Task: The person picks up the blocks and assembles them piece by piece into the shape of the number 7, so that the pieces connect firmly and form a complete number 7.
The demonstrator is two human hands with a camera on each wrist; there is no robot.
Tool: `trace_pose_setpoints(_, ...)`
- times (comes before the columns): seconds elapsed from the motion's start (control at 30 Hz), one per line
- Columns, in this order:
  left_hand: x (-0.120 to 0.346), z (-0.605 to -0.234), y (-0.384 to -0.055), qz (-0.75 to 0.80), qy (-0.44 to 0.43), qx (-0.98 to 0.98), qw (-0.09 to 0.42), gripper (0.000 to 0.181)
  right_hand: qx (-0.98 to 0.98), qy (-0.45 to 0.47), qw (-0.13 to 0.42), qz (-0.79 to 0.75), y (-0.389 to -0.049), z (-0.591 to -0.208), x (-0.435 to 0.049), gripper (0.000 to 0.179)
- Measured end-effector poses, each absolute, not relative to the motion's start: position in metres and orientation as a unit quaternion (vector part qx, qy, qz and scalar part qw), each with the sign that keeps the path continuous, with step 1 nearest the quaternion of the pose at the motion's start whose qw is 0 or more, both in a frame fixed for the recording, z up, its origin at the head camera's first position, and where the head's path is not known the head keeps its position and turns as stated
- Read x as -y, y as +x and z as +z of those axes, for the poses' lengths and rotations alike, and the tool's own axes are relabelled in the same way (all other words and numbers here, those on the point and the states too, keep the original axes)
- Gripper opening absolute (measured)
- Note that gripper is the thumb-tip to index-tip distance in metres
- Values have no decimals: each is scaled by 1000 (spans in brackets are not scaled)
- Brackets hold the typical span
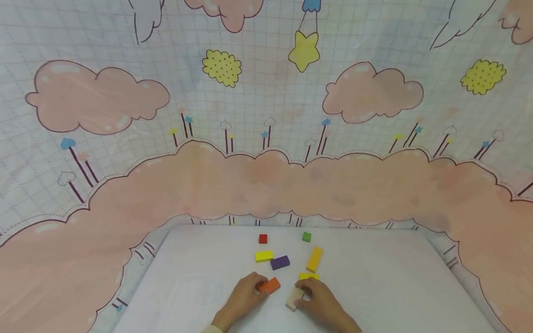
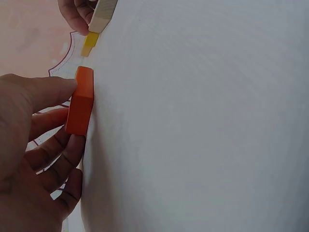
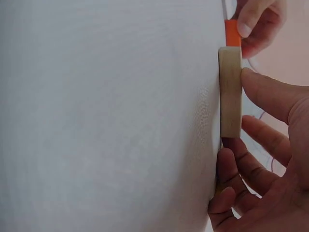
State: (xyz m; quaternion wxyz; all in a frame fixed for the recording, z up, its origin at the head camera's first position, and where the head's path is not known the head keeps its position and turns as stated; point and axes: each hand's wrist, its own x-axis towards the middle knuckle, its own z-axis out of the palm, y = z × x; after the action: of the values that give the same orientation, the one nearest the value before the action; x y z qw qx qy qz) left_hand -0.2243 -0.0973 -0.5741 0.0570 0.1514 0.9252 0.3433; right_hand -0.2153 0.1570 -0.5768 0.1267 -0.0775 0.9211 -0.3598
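Here, the orange block [image 2: 81, 101] lies pinched between the left fingers [image 2: 50, 121]; the right fingers [image 3: 265, 135] hold between them an oblong wooden block [image 3: 231, 92].

Playroom-like nook with cartoon-cloud backdrop [image 1: 266, 185]

White tabletop [image 1: 187, 277], perhaps cloth-covered, small blocks [image 1: 280, 262] scattered

In the head view my right hand [image 1: 319, 298] kinda covers 1 end of the pale wooden block [image 1: 294, 299] plus part of a yellow block [image 1: 309, 276]. My left hand [image 1: 246, 292] hides 1 end of the orange block [image 1: 271, 286]. My 2 forearms [image 1: 225, 317] get chopped at the bottom edge.
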Motion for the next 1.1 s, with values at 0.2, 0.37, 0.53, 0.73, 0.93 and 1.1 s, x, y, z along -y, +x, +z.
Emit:
trace_pose_setpoints(0.2,96,-576,-223,345,157,-924,43,30,-925,-75,102,-359,-219,-577,-158,37)
trace_pose_setpoints(0.37,93,-576,-217,346,160,-924,28,29,-924,-83,85,-363,-224,-575,-162,37)
trace_pose_setpoints(0.53,88,-574,-212,353,161,-922,16,29,-926,-76,79,-360,-231,-575,-162,41)
trace_pose_setpoints(0.73,80,-573,-208,360,134,-923,26,28,-931,-53,63,-356,-236,-576,-161,44)
trace_pose_setpoints(0.93,71,-573,-206,360,101,-926,50,28,-932,-63,50,-355,-239,-576,-161,41)
trace_pose_setpoints(1.1,67,-575,-205,360,92,-927,45,30,-929,-64,44,-362,-243,-576,-160,41)
